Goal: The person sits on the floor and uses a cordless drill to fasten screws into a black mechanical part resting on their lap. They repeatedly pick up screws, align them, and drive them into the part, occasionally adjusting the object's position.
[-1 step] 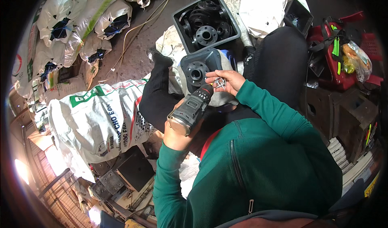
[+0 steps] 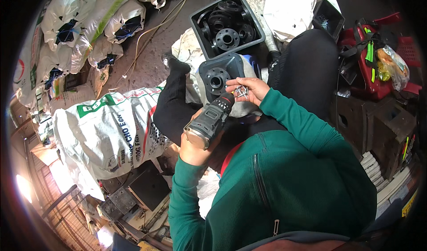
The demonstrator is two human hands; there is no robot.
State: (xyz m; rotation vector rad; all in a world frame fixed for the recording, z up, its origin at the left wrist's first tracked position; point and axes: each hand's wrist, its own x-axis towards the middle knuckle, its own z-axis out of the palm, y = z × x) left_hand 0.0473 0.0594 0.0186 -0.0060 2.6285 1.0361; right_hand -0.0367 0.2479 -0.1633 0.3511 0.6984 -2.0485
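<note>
The left hand (image 2: pixel 192 149) has its fingers clenched around the grip of a grey and black cordless drill (image 2: pixel 209 121), whose nose points up toward a grey square plastic housing (image 2: pixel 222 75) resting on the person's lap. The right hand (image 2: pixel 250 90) lies half open, palm up, fingers loosely curled, cradling a few small silver screws (image 2: pixel 240 91) just beside the drill's tip and touching the housing's edge. A round black flange (image 2: pixel 216 80) sits in the housing's face. Just beyond it, on the floor, a dark square bin (image 2: pixel 257 26) holds several more black flanges (image 2: pixel 227 38). A smaller black tray (image 2: pixel 328 17) stands farther right. White sacks (image 2: pixel 106 135) lie to the left.
</note>
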